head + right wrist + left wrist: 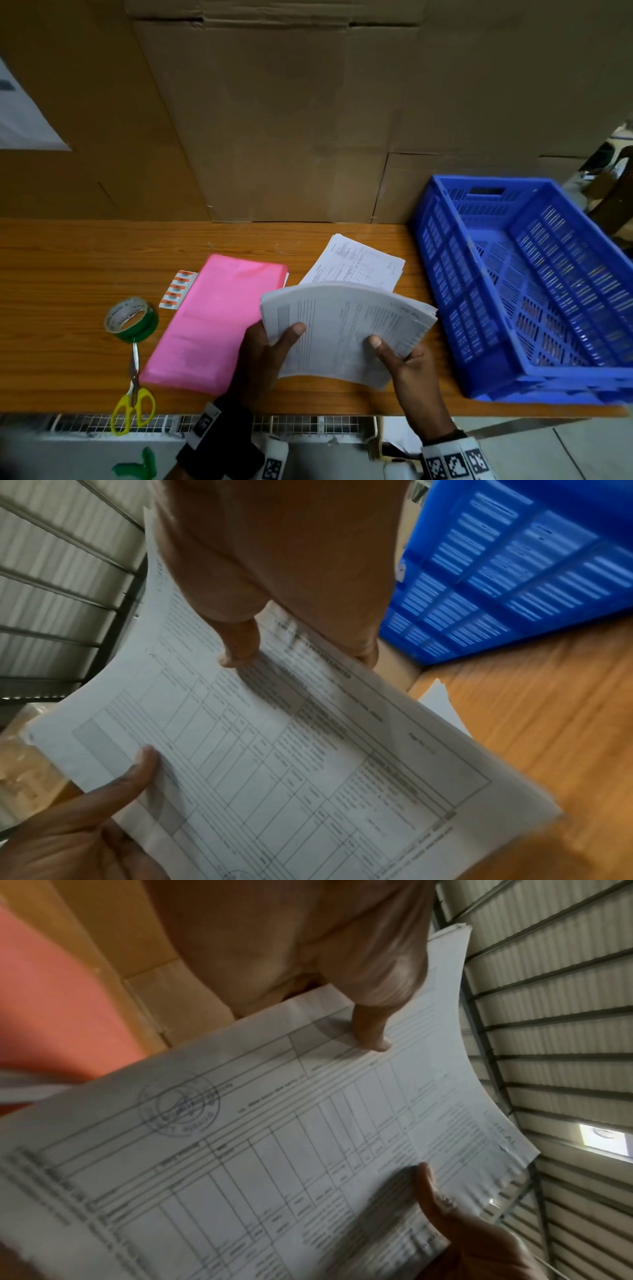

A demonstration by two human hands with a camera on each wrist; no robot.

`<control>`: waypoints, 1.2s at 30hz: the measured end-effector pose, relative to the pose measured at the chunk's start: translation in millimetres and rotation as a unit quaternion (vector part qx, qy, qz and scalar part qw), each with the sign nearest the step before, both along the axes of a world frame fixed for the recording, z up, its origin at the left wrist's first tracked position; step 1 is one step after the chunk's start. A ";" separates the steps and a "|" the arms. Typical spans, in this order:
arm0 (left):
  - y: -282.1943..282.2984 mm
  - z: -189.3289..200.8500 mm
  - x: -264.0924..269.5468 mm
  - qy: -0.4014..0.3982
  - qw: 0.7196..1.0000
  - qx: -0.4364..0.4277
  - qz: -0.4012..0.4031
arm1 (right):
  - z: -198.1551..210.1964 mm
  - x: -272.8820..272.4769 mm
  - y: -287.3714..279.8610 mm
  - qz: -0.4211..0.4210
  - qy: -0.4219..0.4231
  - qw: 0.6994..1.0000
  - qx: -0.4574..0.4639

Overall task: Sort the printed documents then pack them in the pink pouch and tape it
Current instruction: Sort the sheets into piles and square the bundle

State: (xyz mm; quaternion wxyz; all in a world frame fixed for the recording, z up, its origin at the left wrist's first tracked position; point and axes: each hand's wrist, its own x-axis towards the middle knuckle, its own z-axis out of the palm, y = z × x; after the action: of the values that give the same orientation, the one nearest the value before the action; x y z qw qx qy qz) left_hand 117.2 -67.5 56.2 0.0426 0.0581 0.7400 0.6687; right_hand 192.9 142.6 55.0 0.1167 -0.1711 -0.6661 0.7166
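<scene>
The stack of printed documents is gripped above the table's near edge by the left hand and right hand, thumbs on top; sheets should be fanned singly, the pink pouch lying left

My hands hold a stack above the table's near edge, and that stack is my landmark. Left of it the pouch lies flat, touching distance from my left hand, so passing there means going over it. Further left, stickers, tape and scissors crowd the near strip. Beyond them the wood is bare to the far edge. Behind the stack loose sheets cover the table. Right of it the crate walls off that side, just beside my right hand. A cardboard wall closes the back.
</scene>
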 end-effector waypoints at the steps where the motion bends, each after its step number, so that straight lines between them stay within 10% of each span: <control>1: -0.5 7.5 -1.4 0.007 1.000 0.007 -0.002 | 4.9 -0.1 0.7 0.002 0.008 1.000 -0.001; 21: -28.8 -76.8 -13.5 -0.072 0.987 -0.080 -0.117 | -52.1 -0.9 16.2 0.063 -0.112 0.991 0.022; 36: -28.9 -70.0 -27.6 -0.116 0.986 -0.017 -0.118 | -60.3 -9.7 15.3 0.079 -0.111 0.990 -0.034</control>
State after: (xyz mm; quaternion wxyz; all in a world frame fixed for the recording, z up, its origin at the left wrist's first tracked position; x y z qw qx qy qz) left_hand 89.6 -96.4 -13.8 0.2077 0.0661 0.7296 0.6483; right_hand 183.2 157.9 -5.3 -0.0202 -0.2002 -0.6618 0.7221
